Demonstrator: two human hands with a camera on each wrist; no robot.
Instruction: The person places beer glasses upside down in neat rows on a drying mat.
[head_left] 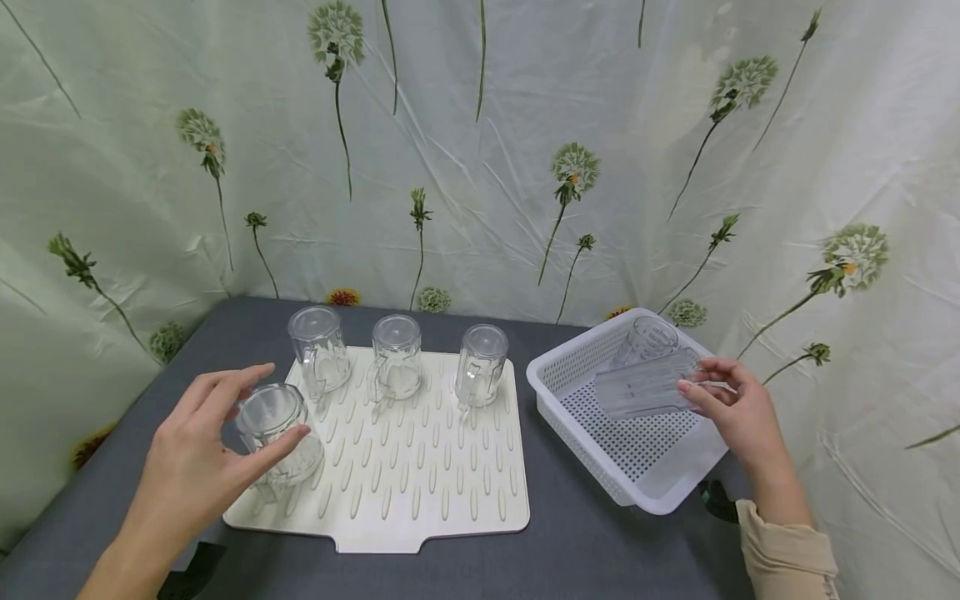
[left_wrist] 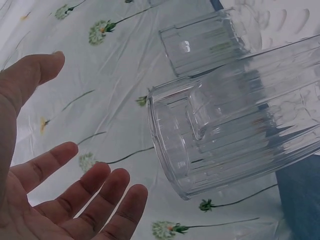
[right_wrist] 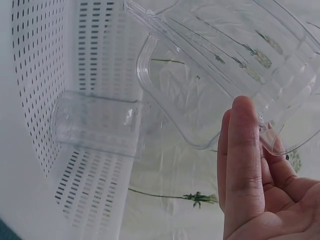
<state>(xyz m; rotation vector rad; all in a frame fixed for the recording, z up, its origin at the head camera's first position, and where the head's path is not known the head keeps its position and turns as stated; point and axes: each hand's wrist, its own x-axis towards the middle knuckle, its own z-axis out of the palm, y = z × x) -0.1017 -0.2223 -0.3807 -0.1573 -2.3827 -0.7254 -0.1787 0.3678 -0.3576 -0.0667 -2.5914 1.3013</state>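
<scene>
My left hand (head_left: 191,450) is spread beside a clear ribbed mug (head_left: 279,417) that stands upside down on the left front of a white ridged drying mat (head_left: 408,521). A gap shows between its fingertips and that mug in the left wrist view. Over a white perforated basket (head_left: 581,454), my right hand (head_left: 738,408) pinches the end of another clear mug (head_left: 647,385), tilted on its side. Its handle shows in the right wrist view. One more clear drinking vessel (head_left: 651,337) lies in the basket's far end; whether it has a handle is unclear.
Three more clear mugs stand upside down along the mat's back edge: left (head_left: 318,346), middle (head_left: 397,354) and right (head_left: 482,362). The dark table (head_left: 570,550) carries mat and basket. A flower-patterned curtain (head_left: 480,167) hangs behind and at both sides.
</scene>
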